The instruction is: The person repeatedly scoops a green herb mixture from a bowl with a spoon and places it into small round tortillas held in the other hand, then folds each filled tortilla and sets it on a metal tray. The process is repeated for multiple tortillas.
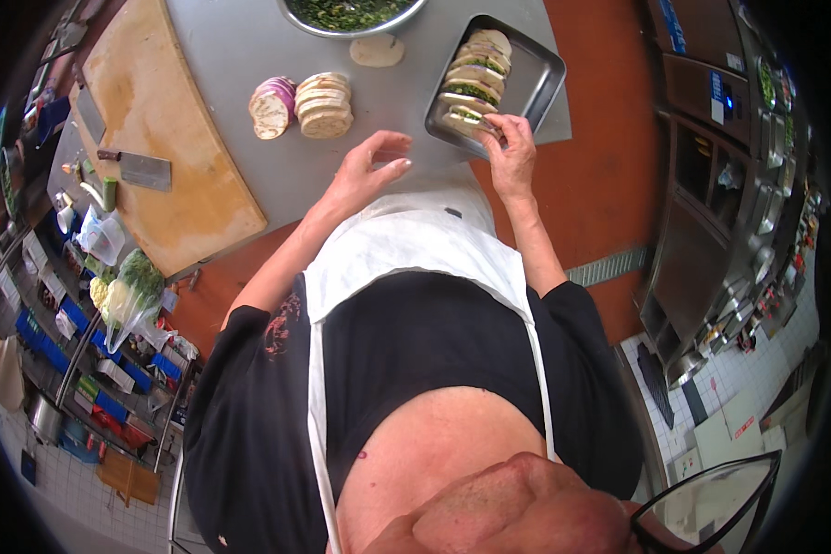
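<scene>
The right hand [512,152] sits at about one o'clock from the picture's centre, its fingertips pinched on the nearest stuffed slice [468,120] at the near end of a metal tray [540,83]. The tray lies tilted on the grey worktop [231,55], its near corner at the worktop's edge, and it carries a row of pale slices with green filling [475,78] running from the hand toward twelve o'clock; the tray's right half is bare metal. The left hand [369,171] hovers at about eleven o'clock, fingers loosely curled and apart, holding nothing, just left of the tray and over the worktop's near edge. Beyond it, toward eleven o'clock, stand two short stacks of round slices [323,103], the left one [272,106] with a purple rim. At twelve o'clock a steel bowl of chopped greens [346,14] is cut off by the upper edge, with one loose slice [377,51] lying just below it, between the bowl and the tray. At ten o'clock a wooden board [157,138] lies with a cleaver [138,168] on it, well apart from both hands. A bagged cauliflower and greens [125,291] sits at nine o'clock on crowded shelves. Nothing lies between the left hand and the stacks; the right hand covers the tray's near corner.
</scene>
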The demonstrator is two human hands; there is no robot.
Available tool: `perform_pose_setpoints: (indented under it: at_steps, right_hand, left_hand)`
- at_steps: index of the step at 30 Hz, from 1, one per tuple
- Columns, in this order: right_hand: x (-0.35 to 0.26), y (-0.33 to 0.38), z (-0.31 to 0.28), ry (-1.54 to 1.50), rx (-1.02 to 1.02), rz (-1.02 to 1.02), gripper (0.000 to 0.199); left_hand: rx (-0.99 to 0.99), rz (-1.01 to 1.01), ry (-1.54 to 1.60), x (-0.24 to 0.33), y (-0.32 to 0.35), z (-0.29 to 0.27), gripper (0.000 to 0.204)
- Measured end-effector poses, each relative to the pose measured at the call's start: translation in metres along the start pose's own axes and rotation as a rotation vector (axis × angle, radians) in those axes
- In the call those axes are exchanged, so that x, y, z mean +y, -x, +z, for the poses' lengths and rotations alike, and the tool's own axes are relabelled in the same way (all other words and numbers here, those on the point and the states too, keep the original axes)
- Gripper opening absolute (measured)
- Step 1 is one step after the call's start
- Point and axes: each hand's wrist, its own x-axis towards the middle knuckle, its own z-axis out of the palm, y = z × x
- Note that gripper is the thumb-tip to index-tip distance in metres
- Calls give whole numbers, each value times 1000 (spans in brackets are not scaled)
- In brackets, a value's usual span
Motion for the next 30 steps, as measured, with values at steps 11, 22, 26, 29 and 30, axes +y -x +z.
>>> perform_pose_setpoints:
  at_steps: [11, 22, 26, 29, 30]
  right_hand:
    - [-82, -77, 44, 191, -289, -404, 49]
    - [-90, -127, 147, 433, -362, -209, 44]
    - [-121, -95, 113, 108, -312, -431, 32]
    - [-147, -74, 95, 71, -259, -582, 31]
    - [-155, -76, 91, 22, -291, -564, 31]
  left_hand:
    - [387, 115, 223, -1, 19, -35, 24]
    - [473, 66, 497, 8, 18, -37, 32]
    - [529, 28, 721, 35, -6, -32, 56]
    - [433, 79, 801, 54, -17, -31, 71]
    - [407, 115, 822, 60, -23, -34, 71]
